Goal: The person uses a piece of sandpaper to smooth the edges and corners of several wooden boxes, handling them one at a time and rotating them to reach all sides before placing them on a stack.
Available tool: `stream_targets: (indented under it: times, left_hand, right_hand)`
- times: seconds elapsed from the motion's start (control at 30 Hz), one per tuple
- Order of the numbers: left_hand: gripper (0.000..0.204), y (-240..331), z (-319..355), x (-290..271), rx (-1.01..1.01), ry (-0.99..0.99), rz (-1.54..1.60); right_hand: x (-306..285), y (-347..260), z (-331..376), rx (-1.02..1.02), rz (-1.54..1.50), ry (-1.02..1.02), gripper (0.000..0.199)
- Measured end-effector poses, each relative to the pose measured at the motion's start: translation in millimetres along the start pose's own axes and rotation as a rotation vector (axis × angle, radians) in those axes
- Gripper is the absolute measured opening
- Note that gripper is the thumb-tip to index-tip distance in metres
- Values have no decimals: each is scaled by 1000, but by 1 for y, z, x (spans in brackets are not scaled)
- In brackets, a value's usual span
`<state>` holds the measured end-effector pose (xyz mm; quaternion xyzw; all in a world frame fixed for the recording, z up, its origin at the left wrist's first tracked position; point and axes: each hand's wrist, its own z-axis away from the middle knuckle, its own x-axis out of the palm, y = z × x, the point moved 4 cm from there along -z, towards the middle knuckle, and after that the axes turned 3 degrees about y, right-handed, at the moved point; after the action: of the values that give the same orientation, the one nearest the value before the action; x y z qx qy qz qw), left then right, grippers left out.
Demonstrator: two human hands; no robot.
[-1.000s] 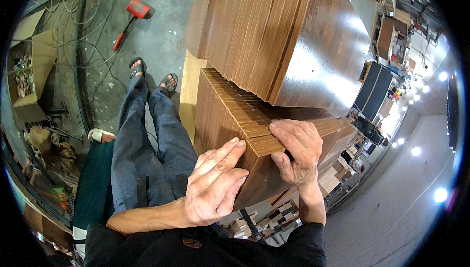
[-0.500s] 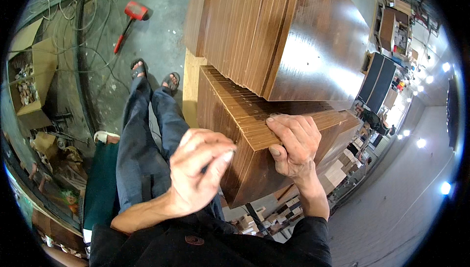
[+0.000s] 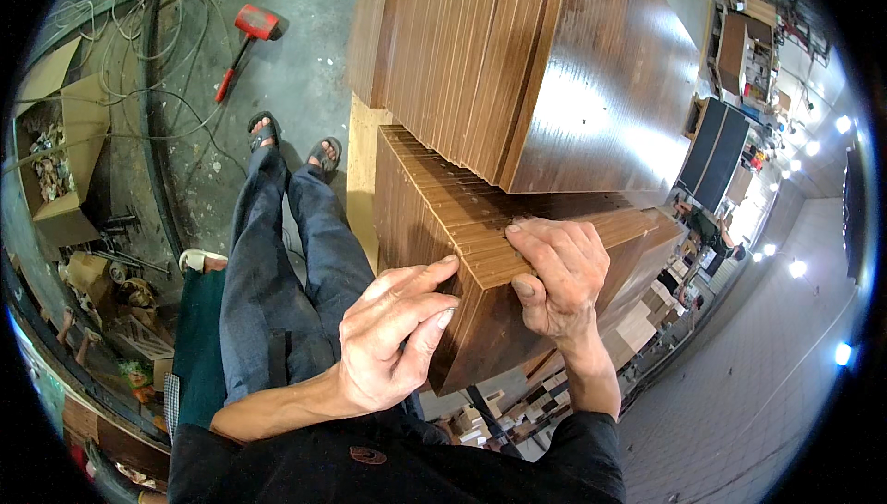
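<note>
The empty, half-curled left hand touches the near corner of the lower brown wood-grain panel stack; the bent right hand spans its top edge, grip unclear. Even pressure should keep edges flush.

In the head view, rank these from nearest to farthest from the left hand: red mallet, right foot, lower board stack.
1. Lower board stack: immediately right of the left hand.
2. Right foot: down on the floor.
3. Red mallet: on the floor, beyond that foot, farther left.

Workshop | stacked wood-grain panels | red mallet on bare floor | bright lights
</note>
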<state>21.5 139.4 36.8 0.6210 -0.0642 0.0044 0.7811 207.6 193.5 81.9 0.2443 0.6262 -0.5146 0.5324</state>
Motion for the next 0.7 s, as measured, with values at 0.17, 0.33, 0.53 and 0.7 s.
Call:
stream_targets:
  times: [0.17, 0.33, 0.53, 0.7]
  left_hand:
    - [20, 5, 2, 4, 95, -13, -70]
    - [24, 7, 2, 5, 154, -5, -128]
    - [22, 9, -2, 5, 149, 12, -132]
    - [10, 0, -9, -8, 25, 0, -65]
  right_hand:
    - [-1, 2, -2, -42, -5, -23, 44]
    - [-2, 2, -1, -48, -11, -23, 44]
    - [1, 2, -1, -18, -7, -18, 55]
    - [2, 1, 0, -17, -2, -1, 55]
